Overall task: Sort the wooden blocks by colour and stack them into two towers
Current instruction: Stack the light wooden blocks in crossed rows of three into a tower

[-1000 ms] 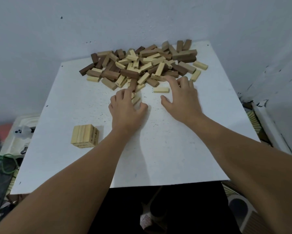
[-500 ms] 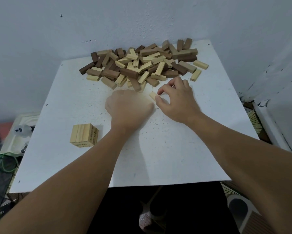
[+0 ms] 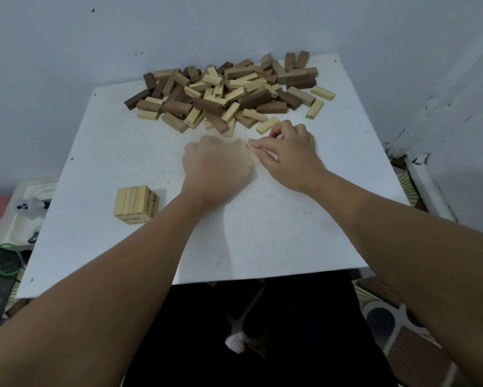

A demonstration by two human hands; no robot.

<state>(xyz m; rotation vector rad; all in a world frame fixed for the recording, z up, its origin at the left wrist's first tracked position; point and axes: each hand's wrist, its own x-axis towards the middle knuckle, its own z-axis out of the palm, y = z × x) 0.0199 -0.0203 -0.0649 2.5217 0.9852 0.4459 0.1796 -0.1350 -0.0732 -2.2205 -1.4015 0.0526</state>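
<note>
Since a second ago both hands have drawn back from the pile (image 3: 229, 90) and met. Right hand (image 3: 287, 157) fingers curled, thumb and forefinger pinched at the left hand (image 3: 218, 166) — a closed fist; contents hidden, cannot tell. Pale stack (image 3: 135, 203) stands apart, left on white table (image 3: 262, 233).

I am sitting in what looks like a room of a home, tucked into a corner where two pale painted walls (image 3: 234, 26) are meeting. A small white table (image 3: 262, 233) is filling that corner. Patterned floor tiles (image 3: 385, 314) are showing at the near right, and on the left a green cord (image 3: 3, 258) is lying beside a white tray (image 3: 25, 219) of household odds and ends.
</note>
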